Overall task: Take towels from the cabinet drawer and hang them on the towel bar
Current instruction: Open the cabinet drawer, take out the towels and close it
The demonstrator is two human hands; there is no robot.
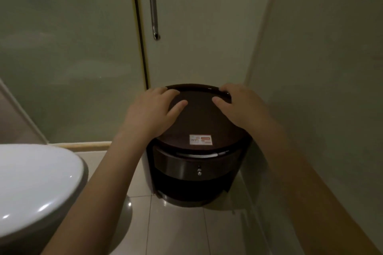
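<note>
On top of the one round cabinet [199, 124] I count two hands: left hand [153, 109] and right hand [242, 107] rest flat, fingers spread, gripping nothing. Its single drawer [180, 166] sits below them; one metal bar [153, 6] hangs behind.

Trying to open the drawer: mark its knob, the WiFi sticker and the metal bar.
drawer knob [199, 171], head view, its shiny front.
WiFi sticker [200, 139], head view, its middle.
metal bar [152, 2], head view, middle of its shaft.
</note>
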